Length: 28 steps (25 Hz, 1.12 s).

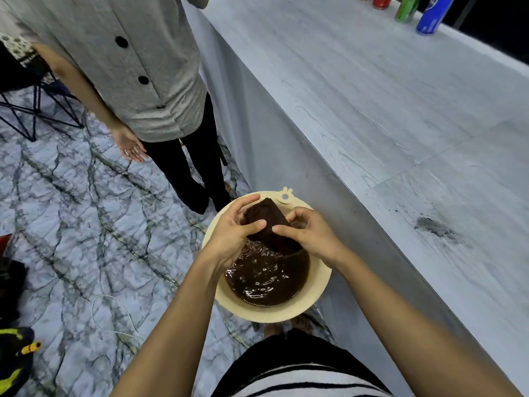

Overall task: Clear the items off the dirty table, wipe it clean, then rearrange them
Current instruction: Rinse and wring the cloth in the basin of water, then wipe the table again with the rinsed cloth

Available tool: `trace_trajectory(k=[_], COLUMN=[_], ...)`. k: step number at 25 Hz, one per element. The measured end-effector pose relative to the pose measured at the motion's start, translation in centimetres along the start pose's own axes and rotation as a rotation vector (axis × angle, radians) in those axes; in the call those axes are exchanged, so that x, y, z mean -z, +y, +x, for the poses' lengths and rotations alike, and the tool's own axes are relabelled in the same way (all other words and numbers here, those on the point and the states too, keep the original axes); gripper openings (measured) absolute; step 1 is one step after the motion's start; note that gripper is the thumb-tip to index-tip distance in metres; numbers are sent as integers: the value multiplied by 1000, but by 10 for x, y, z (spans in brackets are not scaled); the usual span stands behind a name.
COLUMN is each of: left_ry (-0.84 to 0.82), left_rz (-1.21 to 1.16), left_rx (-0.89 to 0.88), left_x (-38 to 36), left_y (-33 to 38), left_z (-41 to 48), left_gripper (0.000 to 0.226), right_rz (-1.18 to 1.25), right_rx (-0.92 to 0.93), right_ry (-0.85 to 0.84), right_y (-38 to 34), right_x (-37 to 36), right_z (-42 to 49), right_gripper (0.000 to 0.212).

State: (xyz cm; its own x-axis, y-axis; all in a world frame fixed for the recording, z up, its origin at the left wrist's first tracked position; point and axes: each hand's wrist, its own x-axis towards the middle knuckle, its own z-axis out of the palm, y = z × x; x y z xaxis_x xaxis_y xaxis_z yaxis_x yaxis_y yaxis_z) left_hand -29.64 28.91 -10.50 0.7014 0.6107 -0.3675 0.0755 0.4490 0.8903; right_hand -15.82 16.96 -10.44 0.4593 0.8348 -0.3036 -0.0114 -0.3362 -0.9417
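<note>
A dark brown wet cloth (267,224) is held over a cream plastic basin (320,293) of dark rippling water on the floor. My left hand (232,230) grips the cloth's left side and my right hand (312,233) grips its right side, both just above the water. The grey table (372,96) stands to the right, with a dark dirt smudge (435,226) near its front edge. Several drink cans stand at the table's far end, among them a blue can (432,14) and a green can (406,8).
Another person in a grey buttoned shirt (128,61) and black trousers stands close on the left of the table, one hand (130,144) hanging open. A black wire-frame chair (34,110) is at far left. A white cord (114,313) and bags lie on the marbled floor.
</note>
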Motion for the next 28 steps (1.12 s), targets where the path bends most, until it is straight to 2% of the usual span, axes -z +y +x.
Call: trace_trajectory(k=[2, 5, 8, 9, 11, 12, 14, 16, 18, 21, 25, 27, 28], left_ry=[-59, -51, -95, -59, 17, 10, -52, -72, -76, -243, -558, -618, -604], left_rz=[177, 438, 689, 655, 401, 254, -15, -186, -158, 87, 323, 443, 581], left_rx=[61, 178, 96, 86, 185, 252, 308, 201, 66, -96, -206, -309, -396], left_x=[4, 13, 10, 6, -6, -10, -24, -52, -95, -173, -295, -354, -381], left_y=[-6, -21, -39, -42, -40, -38, -32, -16, 5, 32, 36, 29, 22], left_z=[1, 0, 1, 1, 1, 2, 4, 6, 10, 12, 18, 36, 50], left_gripper=[72, 80, 82, 72, 41, 34, 38, 40, 36, 35, 25, 23, 23], right_rz=[-34, -2, 27, 54, 147, 185, 239, 301, 339, 327, 356, 258, 167], right_rx=[-13, -66, -118, -129, -135, -125, -73, -10, 54, 130, 151, 112, 66], right_ry=[58, 177, 238, 232, 215, 215, 260, 365, 517, 773, 1043, 1193, 1282], right_y=[10, 28, 38, 39, 37, 34, 22, 4, -16, -34, -23, -5, 6], right_x=[-3, -10, -15, -17, -20, -20, -15, 0, 23, 70, 149, 193, 216], right_z=[-5, -12, -18, -20, -25, -27, -34, -47, -65, -100, -152, -178, -193], right_gripper=[26, 30, 31, 30, 26, 25, 23, 23, 25, 23, 15, 8, 6])
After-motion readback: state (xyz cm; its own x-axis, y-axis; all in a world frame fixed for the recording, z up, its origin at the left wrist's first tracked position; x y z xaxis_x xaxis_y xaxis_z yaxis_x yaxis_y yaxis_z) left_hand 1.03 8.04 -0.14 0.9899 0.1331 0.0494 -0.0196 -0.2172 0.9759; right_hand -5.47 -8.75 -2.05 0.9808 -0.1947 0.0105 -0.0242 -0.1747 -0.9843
